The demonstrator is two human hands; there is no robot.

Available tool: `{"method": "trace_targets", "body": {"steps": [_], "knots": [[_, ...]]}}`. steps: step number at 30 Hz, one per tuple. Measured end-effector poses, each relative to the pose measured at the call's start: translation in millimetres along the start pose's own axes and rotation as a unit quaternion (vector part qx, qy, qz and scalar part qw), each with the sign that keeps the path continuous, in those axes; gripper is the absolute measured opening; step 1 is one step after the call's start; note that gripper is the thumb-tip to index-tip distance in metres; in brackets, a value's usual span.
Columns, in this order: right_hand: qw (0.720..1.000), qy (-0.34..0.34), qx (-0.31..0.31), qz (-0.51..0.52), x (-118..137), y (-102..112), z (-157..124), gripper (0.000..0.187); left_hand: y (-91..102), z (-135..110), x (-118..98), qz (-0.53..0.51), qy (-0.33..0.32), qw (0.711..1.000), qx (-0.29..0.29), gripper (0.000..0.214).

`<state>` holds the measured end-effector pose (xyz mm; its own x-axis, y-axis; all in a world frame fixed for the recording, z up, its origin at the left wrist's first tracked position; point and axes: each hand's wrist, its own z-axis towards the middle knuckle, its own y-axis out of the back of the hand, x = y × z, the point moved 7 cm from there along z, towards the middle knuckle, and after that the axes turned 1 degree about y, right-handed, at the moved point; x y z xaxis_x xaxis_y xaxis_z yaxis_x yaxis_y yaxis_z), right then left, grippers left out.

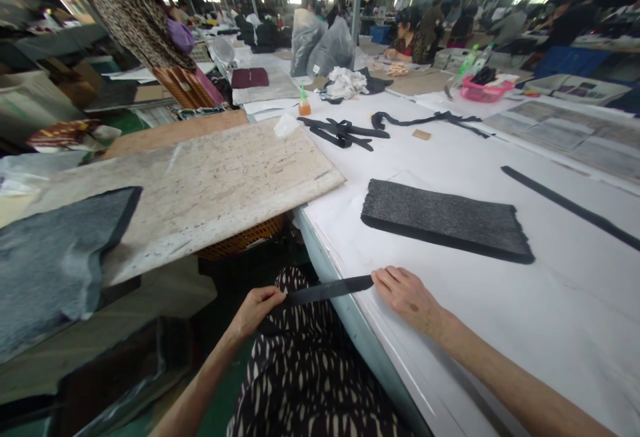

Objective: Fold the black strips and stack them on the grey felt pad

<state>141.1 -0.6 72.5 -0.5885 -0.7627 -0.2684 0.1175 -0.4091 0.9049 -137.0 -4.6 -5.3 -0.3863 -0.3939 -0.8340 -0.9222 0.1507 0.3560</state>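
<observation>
1. Black strip (330, 289): thin, dark, stretched nearly level at lower centre of the frame, bridging the worktop (500, 304) edge and the gap over the person's lap.
2. Left hand (256, 310): lower centre, off the worktop, fingers closed in a pinch on the strip's left end; forearm runs down to the bottom edge.
3. Right hand (407, 296): on the white worktop, palm down, fingers flattened, fingertips pressing the strip's right end; forearm stretches to the lower right corner.
4. Grey felt piece (445, 220): flat rectangle with a dark lower edge, just above the right hand, apart from it.
5. Long black band (570, 207): diagonal, right side of the frame.
6. Marble slab (200, 190): left centre, tilted over a woven orange basket (245, 240); basket contents hidden.
7. Pink tray (481, 89): upper right, dark items inside, too small to tell.
8. Orange-capped bottle (305, 102): upright, upper centre, near a tangle of black straps (345, 132).
9. Two grey plastic bags (320, 44): full, upper centre.
</observation>
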Motion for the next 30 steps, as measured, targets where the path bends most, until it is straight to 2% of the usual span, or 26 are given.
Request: {"method": "trace_targets", "body": {"steps": [5, 8, 11, 14, 17, 20, 22, 25, 27, 30], "knots": [[0.999, -0.054, -0.007, 0.004, -6, -1, -2, 0.025, 5.0, -15, -5, -0.057, 0.029, 0.998, 0.015, 0.041], [0.993, -0.109, -0.010, 0.048, -18, 1, -6, 0.025, 6.1, -18, -5, -0.093, 0.038, 0.995, 0.023, 0.040], [0.973, -0.197, -0.014, 0.115, -38, 4, -14, 0.032, 10.4, -20, -7, -0.147, 0.037, 0.989, 0.000, 0.039], [0.946, -0.263, -0.043, 0.184, -51, 16, -15, 0.038, 9.3, -26, -25, -0.158, 0.014, 0.987, -0.001, 0.037], [0.927, -0.233, -0.069, 0.284, -40, 34, 7, 0.033, -6.3, -35, -65, -0.096, -0.034, 0.993, 0.058, 0.035], [0.918, -0.135, -0.044, 0.370, -11, 50, 45, 0.030, -26.1, -42, -112, 0.010, -0.123, 0.987, 0.105, 0.035], [0.911, -0.086, -0.022, 0.402, 5, 55, 67, 0.025, -37.4, -44, -135, 0.068, -0.180, 0.974, 0.119, 0.035], [0.908, -0.083, 0.026, 0.410, 11, 48, 84, 0.008, -46.6, -40, -145, 0.117, -0.215, 0.962, 0.124, 0.035], [0.906, -0.101, 0.061, 0.407, 7, 39, 83, 0.014, -45.2, -35, -142, 0.116, -0.210, 0.965, 0.106, 0.034], [0.898, -0.128, 0.087, 0.411, -4, 28, 67, 0.015, -40.8, -27, -132, 0.083, -0.182, 0.976, 0.085, 0.034]]}}
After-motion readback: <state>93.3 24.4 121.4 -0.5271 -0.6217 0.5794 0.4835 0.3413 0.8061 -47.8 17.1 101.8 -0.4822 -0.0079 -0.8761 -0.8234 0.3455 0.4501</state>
